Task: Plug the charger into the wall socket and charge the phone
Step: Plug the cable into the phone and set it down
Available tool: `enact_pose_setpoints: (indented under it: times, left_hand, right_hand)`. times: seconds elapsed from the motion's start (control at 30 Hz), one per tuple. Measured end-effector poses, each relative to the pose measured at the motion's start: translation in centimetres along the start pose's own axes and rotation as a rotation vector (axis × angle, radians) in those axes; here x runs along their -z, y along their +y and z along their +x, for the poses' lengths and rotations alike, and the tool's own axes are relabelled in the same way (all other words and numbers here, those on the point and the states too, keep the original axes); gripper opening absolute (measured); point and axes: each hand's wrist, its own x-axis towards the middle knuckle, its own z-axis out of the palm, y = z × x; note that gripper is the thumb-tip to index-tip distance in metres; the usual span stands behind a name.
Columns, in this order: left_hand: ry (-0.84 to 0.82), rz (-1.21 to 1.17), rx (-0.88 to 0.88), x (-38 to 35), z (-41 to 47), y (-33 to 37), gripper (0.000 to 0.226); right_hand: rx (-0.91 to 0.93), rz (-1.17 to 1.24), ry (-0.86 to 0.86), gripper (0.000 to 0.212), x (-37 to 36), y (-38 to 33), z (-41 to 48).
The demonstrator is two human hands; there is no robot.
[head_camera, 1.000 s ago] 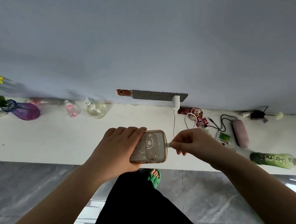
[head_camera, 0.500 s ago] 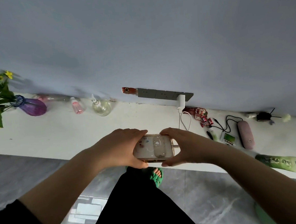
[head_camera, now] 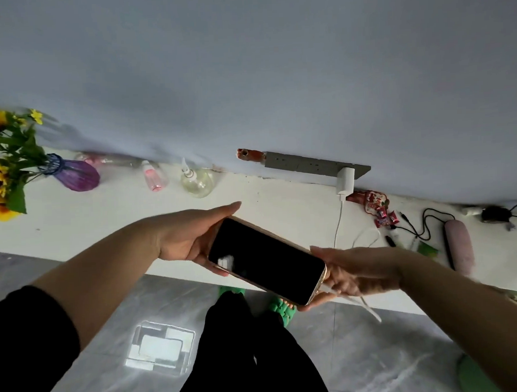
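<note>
A phone with a gold-edged case lies tilted between both hands, its dark screen facing up. My left hand grips its upper left end. My right hand holds its lower right end, where a white cable comes out of the phone. The white charger sits plugged into the grey socket strip on the wall. Its cable runs down across the white ledge toward my right hand.
On the ledge stand a purple vase of sunflowers, a pink bottle and a round clear bottle at the left. Sweets, a black cord and a pink case lie at the right. Grey floor tiles below.
The phone has been turned over from back up to screen up and tilted. Both hands shifted to its ends, and the view moved closer.
</note>
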Motion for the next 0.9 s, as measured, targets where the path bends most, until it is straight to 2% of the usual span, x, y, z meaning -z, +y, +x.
enact_pose_setpoints:
  times: [0.07,0.13,0.2,0.27,0.37,0.53,0.57,0.7,0.9]
  left_hand:
    - [0.154,-0.035,0.003,1.7,2.5,-1.1,0.061]
    - [0.300,-0.105,-0.003,3.2,4.9,-2.3,0.048]
    - [0.402,-0.220,-0.019,4.5,7.4,-3.5,0.037]
    - [0.451,-0.357,-0.035,5.6,9.9,-4.7,0.025]
    - [0.490,-0.521,-0.072,7.0,13.2,-5.8,0.015]
    - [0.569,-0.587,-0.095,9.1,17.8,-6.0,0.011]
    - [0.593,-0.583,-0.093,9.5,18.7,-6.0,0.012]
    - [0.668,-0.525,-0.088,10.9,21.6,-6.2,0.042]
    - [0.737,-0.477,-0.108,11.8,24.3,-7.0,0.058]
  right_hand:
    - [-0.026,0.053,0.094,0.062,1.1,0.7,2.2]
    - [-0.008,0.156,0.183,0.062,2.5,1.7,4.8]
    - [0.031,0.280,0.292,0.049,4.0,2.5,7.6]
    - [0.039,0.308,0.406,0.039,5.7,3.2,10.2]
    - [-0.009,0.233,0.561,0.041,8.0,3.8,13.2]
    - [-0.036,0.140,0.824,0.036,11.6,3.9,17.7]
    - [-0.054,0.119,0.869,0.034,12.1,3.7,18.6]
    - [-0.101,0.031,0.985,0.040,14.7,3.3,21.7]
    - [-0.105,-0.102,1.108,0.039,17.1,3.5,24.3]
